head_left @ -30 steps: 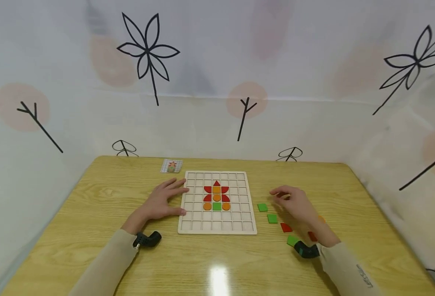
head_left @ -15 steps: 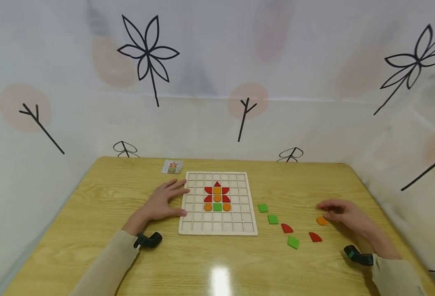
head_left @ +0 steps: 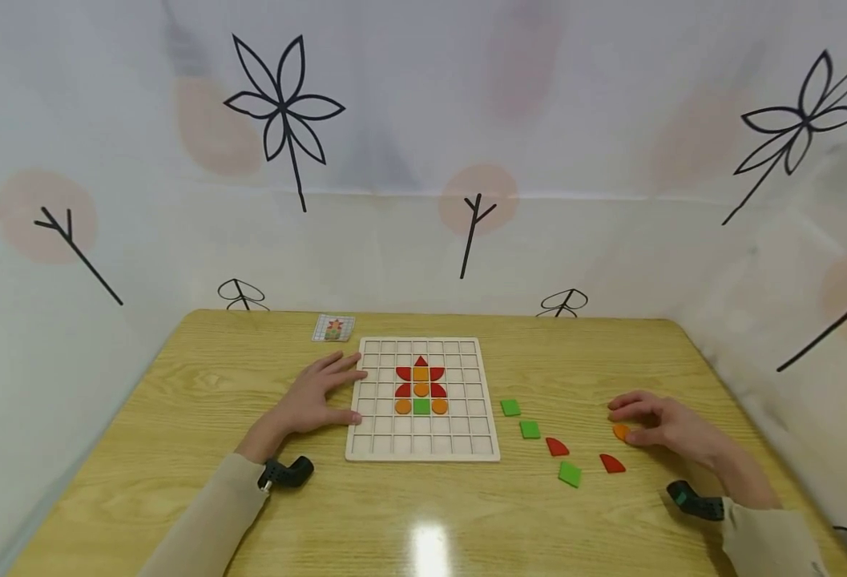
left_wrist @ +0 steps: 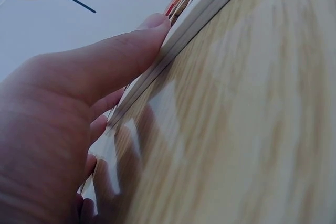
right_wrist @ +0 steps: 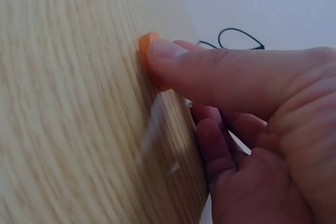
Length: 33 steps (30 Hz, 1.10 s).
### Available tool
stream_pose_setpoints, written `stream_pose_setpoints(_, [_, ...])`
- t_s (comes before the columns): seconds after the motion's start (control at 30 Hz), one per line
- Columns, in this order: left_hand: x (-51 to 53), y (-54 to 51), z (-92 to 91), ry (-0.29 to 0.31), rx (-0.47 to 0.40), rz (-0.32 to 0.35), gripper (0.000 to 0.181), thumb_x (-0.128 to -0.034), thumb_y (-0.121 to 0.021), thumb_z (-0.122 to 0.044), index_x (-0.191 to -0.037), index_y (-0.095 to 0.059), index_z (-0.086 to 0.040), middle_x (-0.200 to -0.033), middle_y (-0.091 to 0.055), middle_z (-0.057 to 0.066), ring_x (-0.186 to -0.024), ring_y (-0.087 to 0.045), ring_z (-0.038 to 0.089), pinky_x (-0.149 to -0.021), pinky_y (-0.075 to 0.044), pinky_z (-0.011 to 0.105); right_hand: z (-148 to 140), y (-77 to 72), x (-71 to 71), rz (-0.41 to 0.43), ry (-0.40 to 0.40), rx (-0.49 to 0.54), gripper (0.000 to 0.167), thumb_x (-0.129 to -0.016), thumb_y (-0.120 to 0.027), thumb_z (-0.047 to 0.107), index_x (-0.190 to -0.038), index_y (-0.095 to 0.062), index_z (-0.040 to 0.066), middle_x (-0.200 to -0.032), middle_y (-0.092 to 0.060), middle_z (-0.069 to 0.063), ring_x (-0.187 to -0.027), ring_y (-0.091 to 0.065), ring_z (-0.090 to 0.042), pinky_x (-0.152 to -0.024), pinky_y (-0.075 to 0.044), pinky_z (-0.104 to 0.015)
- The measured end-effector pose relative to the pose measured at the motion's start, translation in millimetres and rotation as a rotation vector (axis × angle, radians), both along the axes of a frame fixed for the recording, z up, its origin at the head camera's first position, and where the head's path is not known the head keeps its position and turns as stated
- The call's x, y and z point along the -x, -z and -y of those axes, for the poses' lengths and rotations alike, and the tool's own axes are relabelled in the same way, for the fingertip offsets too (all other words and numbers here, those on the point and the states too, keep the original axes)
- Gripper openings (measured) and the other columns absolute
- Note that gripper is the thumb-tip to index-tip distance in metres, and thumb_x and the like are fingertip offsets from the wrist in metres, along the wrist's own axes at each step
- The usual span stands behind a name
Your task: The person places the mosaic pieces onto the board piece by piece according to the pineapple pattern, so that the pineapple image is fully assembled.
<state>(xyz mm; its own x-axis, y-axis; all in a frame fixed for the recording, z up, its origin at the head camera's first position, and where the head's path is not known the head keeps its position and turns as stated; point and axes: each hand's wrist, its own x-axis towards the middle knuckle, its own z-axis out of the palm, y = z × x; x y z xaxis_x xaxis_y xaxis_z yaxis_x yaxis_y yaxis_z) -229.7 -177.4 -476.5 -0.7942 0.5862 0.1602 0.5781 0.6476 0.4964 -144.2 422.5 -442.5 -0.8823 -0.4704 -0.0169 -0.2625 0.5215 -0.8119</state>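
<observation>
A pale grid board (head_left: pixel 387 443) lies on the wooden table with a pattern of red, orange and green pieces near its middle. My left hand (head_left: pixel 309 401) rests at its left edge with fingers spread; in the left wrist view the thumb (left_wrist: pixel 131 51) touches the board's rim. At the right of the table, my right hand (head_left: pixel 675 425) pinches an orange disc (head_left: pixel 620 433) by its edge. The right wrist view shows the thumb on the orange disc (right_wrist: pixel 148 48), close to the tabletop, with the index finger mostly hidden behind.
Loose between board and right hand lie a green square (head_left: pixel 510 408), two more green squares, a red quarter circle (head_left: pixel 556 447) and another red quarter circle (head_left: pixel 612 463). Behind the board sits a small pattern card (head_left: pixel 333 328). A printed cloth (head_left: pixel 394 240) hangs behind the table.
My right hand has moved right, away from beside the board, to the orange disc, and its thumb and fingers have closed on it. My left hand stays put.
</observation>
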Motion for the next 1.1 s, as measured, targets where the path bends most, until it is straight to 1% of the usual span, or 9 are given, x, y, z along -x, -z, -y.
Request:
stream_pose_setpoints(0.13, [0.0, 0.5, -0.1, 0.003, 0.001, -0.003, 0.077, -0.0805, -0.077, -0.055, -0.145, -0.055, -0.021, -0.161, -0.032, 0.001, -0.149, -0.017, 0.034, -0.115, -0.014, 0.062, 1.1, 2.6, -0.6, -0.041, 0.036, -0.044, 0.024, -0.091, -0.071, 0.006, -0.115, -0.072, 0.001, -0.126, -0.058, 0.002, -0.111, -0.044, 0.015, -0.083, -0.047, -0.013])
stream_pose_setpoints(0.2, [-0.5, 0.1, 0.2, 0.005, -0.003, 0.0, 0.077, -0.0806, -0.077, -0.055, -0.145, -0.055, -0.02, -0.161, -0.032, 0.001, -0.149, -0.017, 0.034, -0.115, -0.014, 0.062, 2.5, 3.7, -0.1, -0.067, 0.054, -0.07, 0.021, -0.091, -0.072, 0.007, -0.111, -0.073, 0.003, -0.125, -0.06, -0.005, -0.111, -0.044, 0.015, -0.083, -0.046, -0.012])
stream_pose_setpoints(0.37, [-1.5, -0.9, 1.1, 0.002, -0.009, 0.006, 0.077, -0.0808, -0.077, -0.055, -0.146, -0.055, -0.02, -0.161, -0.032, 0.001, -0.149, -0.017, 0.035, -0.115, -0.014, 0.063, 9.7, 4.7, 0.6, -0.054, 0.162, -0.082, 0.017, -0.093, -0.071, 0.009, -0.107, -0.066, 0.002, -0.118, -0.062, -0.016, -0.1, -0.054, 0.004, -0.077, -0.049, -0.017])
stream_pose_setpoints(0.43, [-1.5, -0.9, 1.1, 0.002, -0.009, 0.007, 0.077, -0.0809, -0.077, -0.055, -0.146, -0.055, -0.02, -0.161, -0.032, 0.001, -0.149, -0.017, 0.035, -0.115, -0.014, 0.063, 13.2, 4.2, 0.6, -0.045, 0.211, -0.079, 0.017, -0.095, -0.068, 0.008, -0.108, -0.063, -0.001, -0.111, -0.063, -0.014, -0.091, -0.057, -0.003, -0.072, -0.05, -0.021])
stream_pose_setpoints(0.57, [-0.7, -0.1, 0.9, 0.007, -0.003, 0.005, 0.077, -0.0814, -0.076, -0.055, -0.146, -0.054, -0.02, -0.161, -0.032, 0.001, -0.149, -0.017, 0.035, -0.114, -0.014, 0.063, 18.6, 3.4, 0.2, -0.081, 0.299, -0.098, 0.017, -0.097, -0.064, 0.007, -0.11, -0.062, -0.004, -0.097, -0.063, -0.009, -0.077, -0.053, -0.011, -0.062, -0.046, -0.026])
stream_pose_setpoints(0.73, [0.8, -0.2, 0.4, 0.011, 0.008, -0.013, 0.077, -0.0815, -0.075, -0.056, -0.146, -0.054, -0.02, -0.161, -0.032, 0.001, -0.149, -0.018, 0.035, -0.115, -0.014, 0.063, 26.7, 1.8, -1.8, -0.11, 0.422, -0.082, 0.026, -0.1, -0.062, 0.013, -0.118, -0.06, -0.007, -0.099, -0.065, -0.007, -0.075, -0.055, -0.007, -0.058, -0.047, -0.026])
stream_pose_setpoints(0.83, [1.3, -1.1, -0.2, 0.011, 0.006, -0.015, 0.077, -0.0814, -0.075, -0.056, -0.146, -0.054, -0.02, -0.161, -0.032, 0.001, -0.149, -0.018, 0.035, -0.114, -0.014, 0.063, 33.4, -0.7, -3.4, -0.102, 0.474, -0.059, 0.036, -0.1, -0.063, 0.022, -0.123, -0.06, -0.005, -0.106, -0.067, -0.01, -0.081, -0.062, -0.002, -0.064, -0.052, -0.024])
stream_pose_setpoints(0.97, [1.1, -1.3, -0.5, 0.01, 0.006, -0.009, 0.077, -0.0812, -0.075, -0.055, -0.146, -0.055, -0.02, -0.161, -0.032, 0.001, -0.149, -0.018, 0.035, -0.114, -0.015, 0.063, 43.7, -4.8, -4.5, -0.114, 0.489, -0.033, 0.039, -0.099, -0.065, 0.027, -0.123, -0.064, -0.004, -0.11, -0.07, -0.015, -0.087, -0.067, 0.0, -0.071, -0.054, -0.021])
stream_pose_setpoints(1.1, [0.3, -0.3, 0.0, 0.007, 0.011, -0.003, 0.077, -0.0812, -0.075, -0.055, -0.146, -0.054, -0.02, -0.161, -0.032, 0.001, -0.149, -0.017, 0.034, -0.114, -0.015, 0.063, 56.7, -7.8, -3.1, -0.149, 0.454, -0.012, 0.034, -0.097, -0.068, 0.02, -0.121, -0.066, -0.005, -0.112, -0.07, -0.021, -0.088, -0.067, 0.002, -0.07, -0.053, -0.019])
